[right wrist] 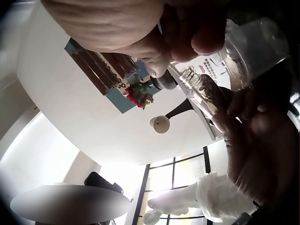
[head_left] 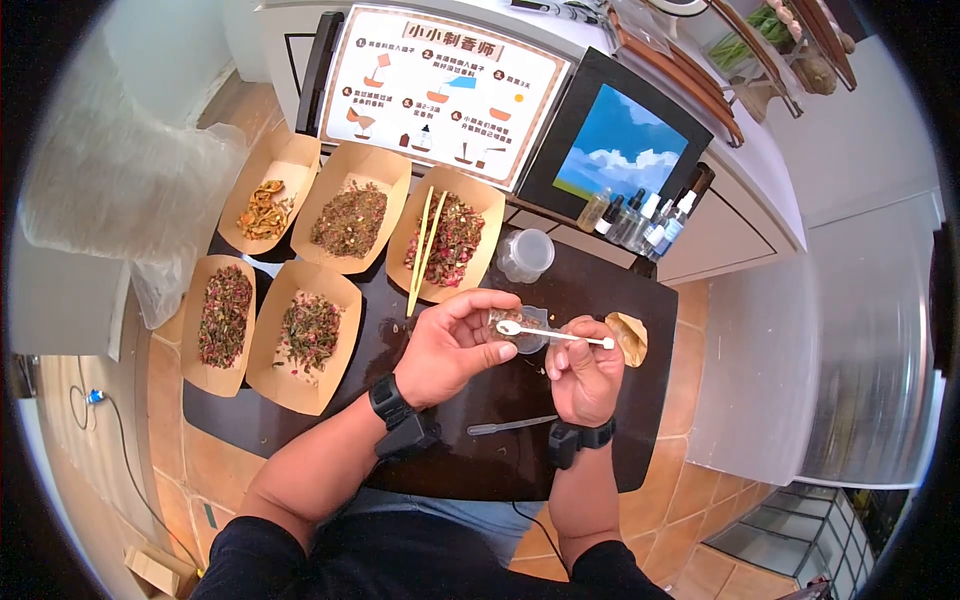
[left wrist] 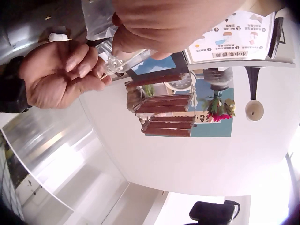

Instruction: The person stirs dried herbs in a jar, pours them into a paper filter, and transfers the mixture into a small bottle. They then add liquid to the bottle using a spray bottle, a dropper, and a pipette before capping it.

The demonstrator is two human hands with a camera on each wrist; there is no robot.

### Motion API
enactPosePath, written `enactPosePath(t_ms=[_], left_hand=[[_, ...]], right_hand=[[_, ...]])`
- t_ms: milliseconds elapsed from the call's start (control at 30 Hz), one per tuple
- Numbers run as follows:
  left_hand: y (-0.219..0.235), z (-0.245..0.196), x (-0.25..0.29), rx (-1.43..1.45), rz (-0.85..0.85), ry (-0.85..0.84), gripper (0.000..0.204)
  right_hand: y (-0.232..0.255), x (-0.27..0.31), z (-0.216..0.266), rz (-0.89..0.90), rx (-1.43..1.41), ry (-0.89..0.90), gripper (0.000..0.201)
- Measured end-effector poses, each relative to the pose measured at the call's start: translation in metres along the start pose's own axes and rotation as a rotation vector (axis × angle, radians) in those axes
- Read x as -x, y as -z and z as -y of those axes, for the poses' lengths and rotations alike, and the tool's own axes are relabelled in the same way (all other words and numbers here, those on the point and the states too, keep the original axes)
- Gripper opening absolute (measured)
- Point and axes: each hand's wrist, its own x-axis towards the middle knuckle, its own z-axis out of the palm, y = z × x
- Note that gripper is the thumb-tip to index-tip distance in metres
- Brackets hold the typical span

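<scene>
My left hand (head_left: 447, 345) holds a small clear glass bottle (right wrist: 202, 93), its threaded neck uncovered and dark dried bits inside. Thumb and fingers of my right hand (head_left: 585, 378) pinch a thin white spoon (head_left: 560, 334) by its handle. The spoon's small bowl lies across the bottle in the head view, close to my left thumb. Behind the hands stands a clear plastic cup (head_left: 533, 342), partly hidden, with brownish matter in it in the right wrist view. In the left wrist view, the bottle's neck is right at the fingertips of my right hand (left wrist: 58, 72).
Several paper trays (head_left: 262, 378) of dried herbs and petals fill the table's left; yellow tongs (head_left: 428, 245) lie across one. A lidded plastic tub (head_left: 524, 256), small dropper and spray bottles (head_left: 640, 222) and an instruction board (head_left: 440, 90) stand behind. A pipette (head_left: 510, 426) and brown paper (head_left: 627, 340) lie nearby.
</scene>
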Motion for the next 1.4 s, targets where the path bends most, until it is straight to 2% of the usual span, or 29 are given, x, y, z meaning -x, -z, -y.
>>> enactPosePath(t_ms=[67, 333, 400, 467, 767, 933, 1233, 1300, 1400], left_hand=[[-0.001, 0.002, -0.001, 0.009, 0.001, -0.019, 0.058], [-0.003, 0.002, -0.001, 0.072, -0.033, -0.064, 0.059], [0.003, 0.005, 0.0, 0.093, -0.016, 0.019, 0.059], [0.003, 0.005, 0.0, 0.12, -0.02, 0.024, 0.058], [-0.001, 0.005, 0.001, 0.15, -0.064, -0.019, 0.056], [-0.001, 0.003, 0.002, 0.148, -0.05, 0.032, 0.056], [-0.001, 0.005, 0.003, 0.161, -0.017, 0.027, 0.05], [0.002, 0.011, 0.003, 0.144, 0.007, -0.054, 0.047], [0.002, 0.011, 0.003, 0.161, 0.001, -0.02, 0.044]], right_hand=[[-0.004, 0.001, -0.001, -0.009, 0.001, -0.01, 0.012], [-0.012, 0.002, -0.004, -0.01, 0.082, 0.023, 0.016], [-0.014, 0.003, -0.004, 0.002, 0.109, 0.023, 0.017], [-0.015, 0.004, -0.004, -0.001, 0.192, 0.096, 0.018], [-0.017, 0.007, -0.005, 0.006, 0.338, 0.227, 0.021], [-0.019, 0.008, -0.003, 0.043, 0.376, 0.211, 0.022], [-0.014, 0.009, -0.006, 0.055, 0.307, 0.145, 0.018], [-0.013, 0.01, -0.007, 0.065, 0.319, 0.136, 0.018], [-0.015, 0.011, -0.009, 0.057, 0.304, 0.121, 0.017]])
